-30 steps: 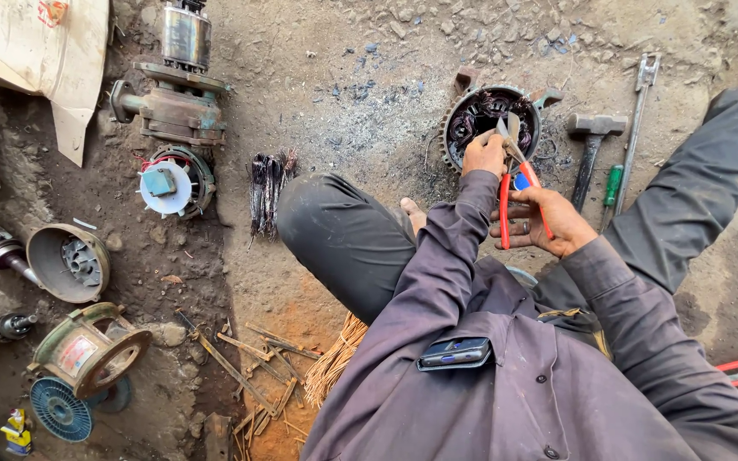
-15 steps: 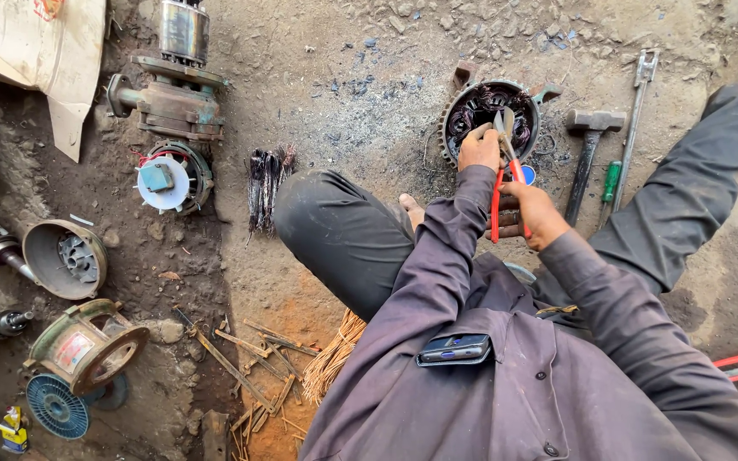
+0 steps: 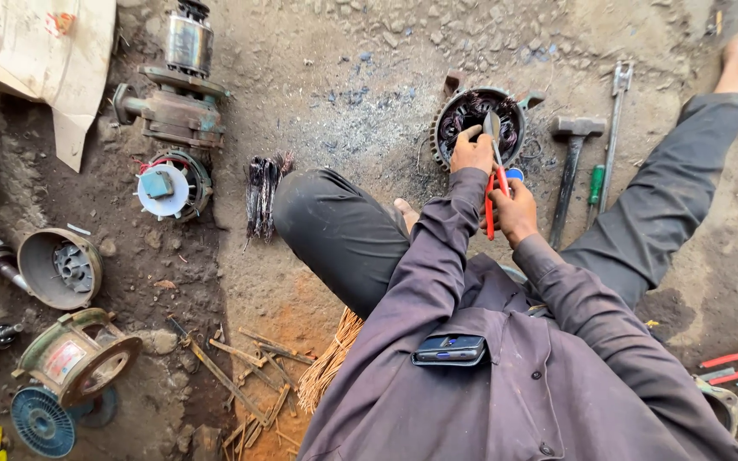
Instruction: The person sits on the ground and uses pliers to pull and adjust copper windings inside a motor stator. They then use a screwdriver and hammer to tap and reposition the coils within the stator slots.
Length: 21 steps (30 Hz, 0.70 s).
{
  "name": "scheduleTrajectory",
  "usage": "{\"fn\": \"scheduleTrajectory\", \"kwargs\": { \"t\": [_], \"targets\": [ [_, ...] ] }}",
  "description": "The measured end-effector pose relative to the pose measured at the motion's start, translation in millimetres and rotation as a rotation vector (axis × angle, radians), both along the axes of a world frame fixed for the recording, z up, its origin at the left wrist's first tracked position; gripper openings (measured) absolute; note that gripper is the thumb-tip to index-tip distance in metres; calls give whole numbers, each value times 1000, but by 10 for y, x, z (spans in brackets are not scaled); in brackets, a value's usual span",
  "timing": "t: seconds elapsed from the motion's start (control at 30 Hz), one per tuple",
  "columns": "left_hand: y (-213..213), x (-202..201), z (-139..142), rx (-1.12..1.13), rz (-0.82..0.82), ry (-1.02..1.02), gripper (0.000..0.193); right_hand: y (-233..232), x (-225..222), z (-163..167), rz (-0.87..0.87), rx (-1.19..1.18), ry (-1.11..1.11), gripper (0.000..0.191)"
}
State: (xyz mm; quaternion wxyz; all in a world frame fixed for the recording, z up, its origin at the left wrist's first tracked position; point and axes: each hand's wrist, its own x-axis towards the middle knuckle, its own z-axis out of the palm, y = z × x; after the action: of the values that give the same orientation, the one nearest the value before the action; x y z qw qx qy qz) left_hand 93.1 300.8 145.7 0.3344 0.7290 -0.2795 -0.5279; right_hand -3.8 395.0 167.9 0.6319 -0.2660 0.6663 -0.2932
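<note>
Pliers [image 3: 495, 175] with red handles stay clamped in the right hand [image 3: 514, 209], fingers closed round them, metal tips inside the round stator [image 3: 476, 124] on the dirt floor. Left hand [image 3: 471, 152] rests curled on its toothed rim. Beyond lie a hammer [image 3: 570, 166] and green-handled screwdriver [image 3: 595, 183].

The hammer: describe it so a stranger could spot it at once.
Start at the round motor housing on the dirt, which the left hand touches. Just right of it lies the hammer, head away from the person. Its dark handle and blocky head set it apart from the slim spanner and green-handled screwdriver beside it.
</note>
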Motion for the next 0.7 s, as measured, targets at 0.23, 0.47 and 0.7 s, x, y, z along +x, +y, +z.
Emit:
{"fn": "scheduleTrajectory", "kwargs": {
  "t": [0.23, 0.47, 0.7],
  "targets": [
    [85, 29, 130, 1, -1, 79, 47, -112, -113, -63, 154, 145, 38, 34],
    [-85, 48, 173, 20, -4, 135, 47, -286, -218, -131, 8, 275, -59, 41],
    [-89, 26, 234, 35, 3, 127, 52, -328, -493, 104, 12, 281, -281, 49]
  ]
}}
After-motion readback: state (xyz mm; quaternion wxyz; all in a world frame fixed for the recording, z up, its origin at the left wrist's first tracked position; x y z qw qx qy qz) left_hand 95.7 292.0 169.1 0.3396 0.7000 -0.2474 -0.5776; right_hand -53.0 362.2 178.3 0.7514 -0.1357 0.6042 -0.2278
